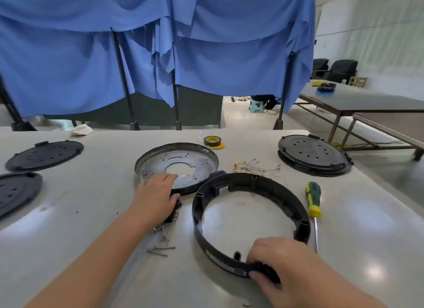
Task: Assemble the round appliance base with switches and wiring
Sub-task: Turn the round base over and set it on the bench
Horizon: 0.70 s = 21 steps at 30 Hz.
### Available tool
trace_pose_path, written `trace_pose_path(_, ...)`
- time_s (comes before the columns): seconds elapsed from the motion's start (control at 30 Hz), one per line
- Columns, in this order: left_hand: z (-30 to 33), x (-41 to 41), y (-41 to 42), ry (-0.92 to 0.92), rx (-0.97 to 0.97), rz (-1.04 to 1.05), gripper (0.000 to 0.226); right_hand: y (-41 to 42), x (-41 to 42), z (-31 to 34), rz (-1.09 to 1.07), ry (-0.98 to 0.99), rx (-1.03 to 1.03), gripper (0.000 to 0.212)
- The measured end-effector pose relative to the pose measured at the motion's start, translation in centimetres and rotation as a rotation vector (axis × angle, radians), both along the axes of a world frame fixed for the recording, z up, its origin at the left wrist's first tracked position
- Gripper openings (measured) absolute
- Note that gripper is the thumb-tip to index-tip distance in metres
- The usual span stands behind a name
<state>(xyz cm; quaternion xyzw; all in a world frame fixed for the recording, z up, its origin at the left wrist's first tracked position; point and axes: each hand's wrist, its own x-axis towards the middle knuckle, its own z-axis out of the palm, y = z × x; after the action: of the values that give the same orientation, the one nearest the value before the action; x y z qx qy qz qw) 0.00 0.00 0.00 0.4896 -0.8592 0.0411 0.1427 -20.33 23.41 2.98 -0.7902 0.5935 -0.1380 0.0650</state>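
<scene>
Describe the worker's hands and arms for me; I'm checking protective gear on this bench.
Both arms are bare to the frame's edge: no sleeves in view. The left hand and right hand wear no gloves, and no rings, watch or bands show.

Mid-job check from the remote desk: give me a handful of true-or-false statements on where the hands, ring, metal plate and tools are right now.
1. The right hand grips the near rim of the black ring. True.
2. The screwdriver lies left of the ring. False: it lies to its right.
3. The left hand rests at the metal plate's near edge. True.
4. The yellow tape roll sits inside the ring. False: it sits behind the plate.
5. Loose screws lie left of the ring. True.
</scene>
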Motion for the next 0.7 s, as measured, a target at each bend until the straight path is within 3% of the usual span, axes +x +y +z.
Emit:
trace_pose_path(0.03, -0.1, -0.1, -0.1, -0.004, -0.023, 0.015, 0.048, -0.2, 0.0, 0.0, -0.038, 0.021, 0.048, 0.021)
trace_pose_path(0.13, -0.7, -0.4, -0.4, 0.062, -0.065, 0.032, 0.038, -0.3, 0.0, -0.2, -0.019, 0.087, -0.144, 0.006)
trace_pose_path(0.3, -0.4, -0.4, -0.1, 0.139, -0.118, -0.023, 0.020, -0.3, -0.4, -1.0, 0.035, 0.144, -0.337, 0.015)
trace_pose_path(0.47, 0.7, -0.2, 0.8, 0.262, -0.176, -0.098, 0.008, 0.0, -0.8, -0.6, 0.000, 0.183, -0.441, 0.006)
trace_pose_path(0.7, 2.3, -0.1, 3.0, 0.415, -0.248, -0.217, 0.010, 0.3, -1.7, 0.6, -0.086, 0.127, -0.508, 0.008)
